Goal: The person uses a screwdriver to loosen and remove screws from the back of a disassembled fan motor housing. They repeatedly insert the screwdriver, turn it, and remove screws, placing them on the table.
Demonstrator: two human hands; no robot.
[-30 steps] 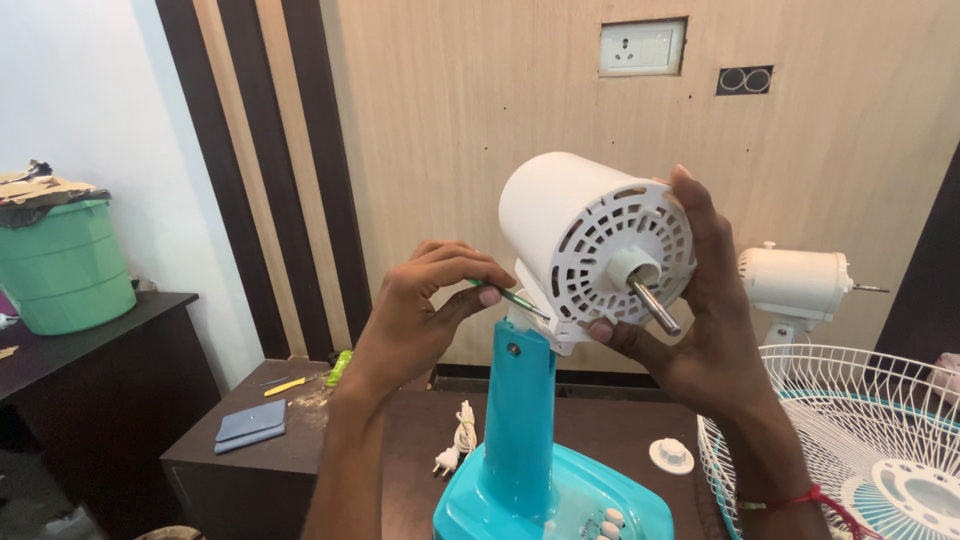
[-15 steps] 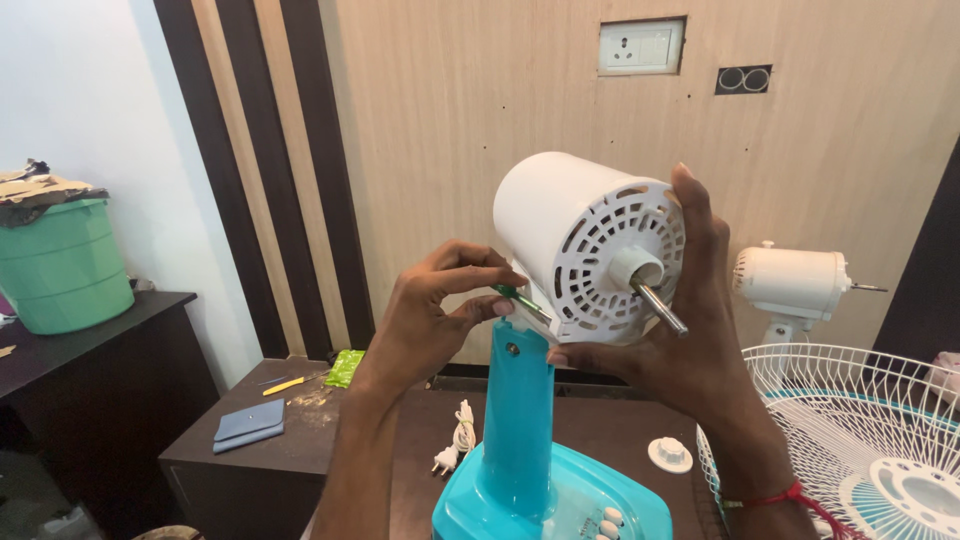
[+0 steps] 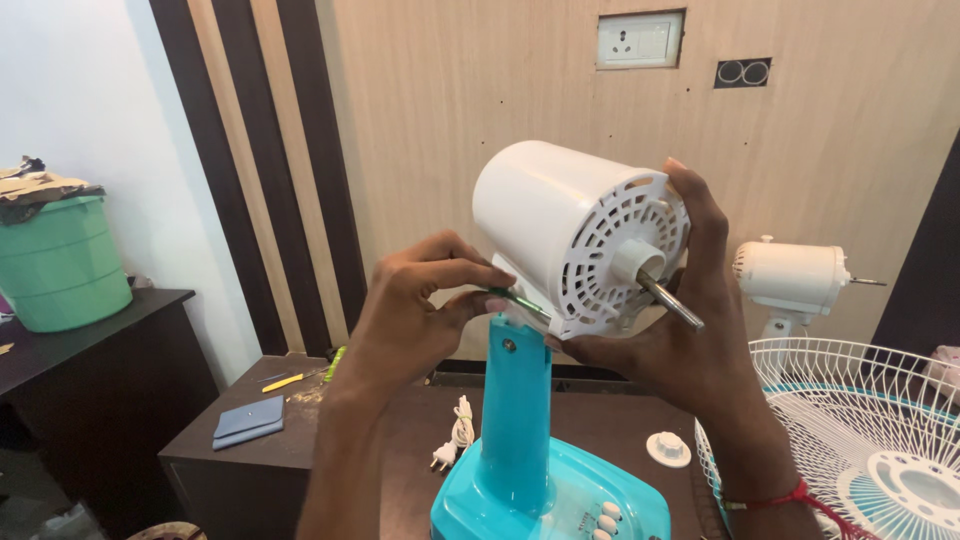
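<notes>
Wood-panel wall | left hand pinches green screwdriver, tip hidden | right hand clasps white motor

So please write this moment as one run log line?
left hand: pinches green tool at motor joint | right hand: holds white fan motor | below: teal stand

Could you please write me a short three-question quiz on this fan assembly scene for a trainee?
1. True or false: the right hand steadies the white motor housing above the teal stand.
2. What does the left hand pinch at the joint below the housing?
A. a yellow pencil
B. a thin green-handled tool
C. a white plug
3. What lies at lower right on the table?

Key:
1. True
2. B
3. A white fan guard
</notes>
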